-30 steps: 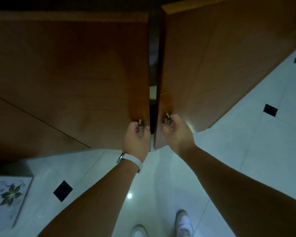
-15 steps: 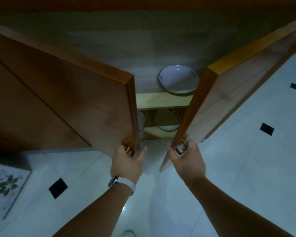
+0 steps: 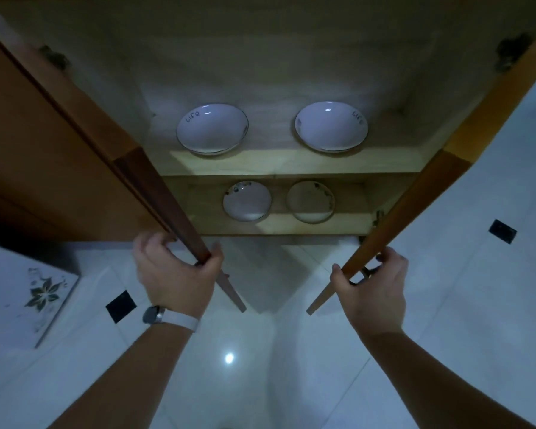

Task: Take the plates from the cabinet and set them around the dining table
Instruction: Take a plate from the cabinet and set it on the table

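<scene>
A wooden cabinet (image 3: 276, 57) stands with its two brown wooden doors swung wide. The left hand (image 3: 175, 274), a white-strapped wristwatch (image 3: 167, 317) on its wrist, has its grip closed around the lower edge of the left door (image 3: 59, 144). The right hand (image 3: 375, 289) has its grip closed around the lower edge of the right door (image 3: 430, 193), near that door's small metal handle (image 3: 367, 271). Four round white plates with thin dark rims lie inside: two on the upper shelf (image 3: 291, 164), one left (image 3: 212, 129) and one right (image 3: 331, 126), well apart, and two smaller-looking ones on the lower shelf (image 3: 279, 224), left (image 3: 247, 201) and right (image 3: 310, 201), just beside each other. Below is a glossy white tiled floor (image 3: 260, 382) with three small black inset squares.
</scene>
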The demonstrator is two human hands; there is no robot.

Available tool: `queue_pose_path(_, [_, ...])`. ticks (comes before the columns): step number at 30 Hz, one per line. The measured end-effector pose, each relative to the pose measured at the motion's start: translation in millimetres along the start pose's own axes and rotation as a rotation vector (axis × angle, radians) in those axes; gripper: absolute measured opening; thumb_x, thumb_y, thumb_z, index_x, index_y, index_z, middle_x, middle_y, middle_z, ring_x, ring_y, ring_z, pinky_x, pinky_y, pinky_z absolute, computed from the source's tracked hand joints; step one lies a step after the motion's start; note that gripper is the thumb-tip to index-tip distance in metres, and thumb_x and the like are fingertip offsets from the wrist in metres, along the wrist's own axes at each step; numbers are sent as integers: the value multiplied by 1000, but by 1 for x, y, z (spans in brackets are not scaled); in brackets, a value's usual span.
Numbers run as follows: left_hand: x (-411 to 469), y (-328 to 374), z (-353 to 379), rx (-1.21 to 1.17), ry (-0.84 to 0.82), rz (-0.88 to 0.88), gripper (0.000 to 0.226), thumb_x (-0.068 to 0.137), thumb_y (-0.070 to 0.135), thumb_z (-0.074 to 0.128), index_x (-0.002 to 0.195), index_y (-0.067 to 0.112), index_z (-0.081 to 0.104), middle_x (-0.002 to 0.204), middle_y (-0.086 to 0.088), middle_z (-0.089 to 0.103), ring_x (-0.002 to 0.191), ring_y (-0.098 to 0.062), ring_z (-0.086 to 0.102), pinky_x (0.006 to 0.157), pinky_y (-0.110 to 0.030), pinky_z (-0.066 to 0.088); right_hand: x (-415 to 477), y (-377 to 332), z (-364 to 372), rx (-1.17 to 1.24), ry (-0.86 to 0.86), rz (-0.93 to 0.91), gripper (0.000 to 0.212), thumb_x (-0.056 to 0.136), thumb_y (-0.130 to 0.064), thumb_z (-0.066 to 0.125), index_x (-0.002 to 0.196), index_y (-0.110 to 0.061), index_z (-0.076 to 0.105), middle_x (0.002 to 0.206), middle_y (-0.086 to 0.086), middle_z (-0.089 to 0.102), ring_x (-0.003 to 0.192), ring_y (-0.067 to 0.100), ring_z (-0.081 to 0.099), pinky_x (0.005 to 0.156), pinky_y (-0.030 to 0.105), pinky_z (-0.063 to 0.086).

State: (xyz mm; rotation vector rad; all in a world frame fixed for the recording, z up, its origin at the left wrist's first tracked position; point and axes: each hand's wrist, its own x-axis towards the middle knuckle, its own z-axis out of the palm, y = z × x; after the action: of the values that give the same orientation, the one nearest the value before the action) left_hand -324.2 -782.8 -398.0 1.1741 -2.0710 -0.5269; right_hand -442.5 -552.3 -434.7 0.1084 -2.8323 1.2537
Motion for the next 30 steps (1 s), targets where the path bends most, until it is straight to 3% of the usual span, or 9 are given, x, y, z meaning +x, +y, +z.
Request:
queue_pose_path(5, [28, -3, -19, -43, 200, 170, 89, 71, 61, 67, 127, -4, 44, 127, -30, 47, 122, -36, 45, 105, -44, 39, 9, -18, -36, 116, 114, -168, 83, 65, -28, 87, 131, -4, 42, 128, 10, 40, 108, 11, 45, 89, 21, 45])
queue_pose_path(8, [50, -6, -39, 17, 148, 109, 90, 70, 69, 62, 106, -13, 54, 106, -38, 55, 107, -43, 54, 94, -56, 45, 17, -46, -71, 138, 210, -323, 87, 62, -27, 81, 130, 7, 39, 130, 24, 38, 119, 22, 37, 100, 31, 42])
queue_pose_path(12, [68, 48, -96, -33, 287, 734, 66, 78, 23, 63, 131, -3, 34, 136, -33, 34, 130, -42, 35, 104, -58, 35, 29, -84, -115, 131, 301, -486, 84, 58, -16, 73, 124, 19, 36, 125, 32, 37, 121, 37, 34, 105, 31, 33])
queue_pose_path(15, [80, 71, -121, 6, 177, 837, 45, 76, 14, 64, 118, 2, 51, 125, -25, 53, 122, -39, 47, 94, -64, 39, 37, -106, -140, 102, 277, -593, 83, 63, -20, 70, 127, 19, 34, 128, 36, 35, 125, 42, 33, 105, 51, 37])
queue_pose_path(19, [84, 83, -138, 22, 10, 772, 17, 76, 13, 68, 91, 6, 66, 102, -15, 69, 112, -32, 59, 90, -59, 42, 41, -120, -160, -82, 305, -747, 47, 75, -22, 69, 112, 5, 58, 132, 31, 41, 127, 42, 38, 109, 42, 35])
queue_pose_path(22, [87, 90, -149, 83, -54, 736, 8, 77, 17, 66, 79, 10, 69, 93, -8, 71, 105, -28, 62, 99, -53, 39, 44, -127, -171, -210, 253, -838, 18, 78, -18, 67, 83, -1, 70, 109, 21, 66, 115, 37, 56, 106, 47, 35])
queue_pose_path(25, [98, 102, -164, 173, -168, 777, 9, 78, 20, 61, 74, 14, 68, 80, -2, 68, 88, -23, 63, 103, -44, 33, 44, -146, -188, -388, 125, -903, 7, 77, -10, 68, 70, -10, 68, 81, 7, 69, 93, 28, 64, 107, 51, 34])
queue_pose_path(28, [116, 113, -175, 221, -380, 855, 18, 80, 22, 51, 69, 14, 64, 63, 0, 61, 63, -26, 58, 78, -37, 47, 46, -168, -202, -540, -94, -949, 24, 64, 1, 73, 58, -12, 55, 55, 3, 50, 57, 26, 51, 77, 40, 50])
queue_pose_path(30, [129, 127, -181, 334, -576, 878, 27, 79, 28, 42, 67, 14, 61, 58, 0, 56, 54, -27, 53, 57, -34, 45, 48, -187, -209, -664, -237, -919, 37, 52, 5, 74, 57, -16, 45, 49, -1, 36, 44, 23, 37, 46, 24, 29])
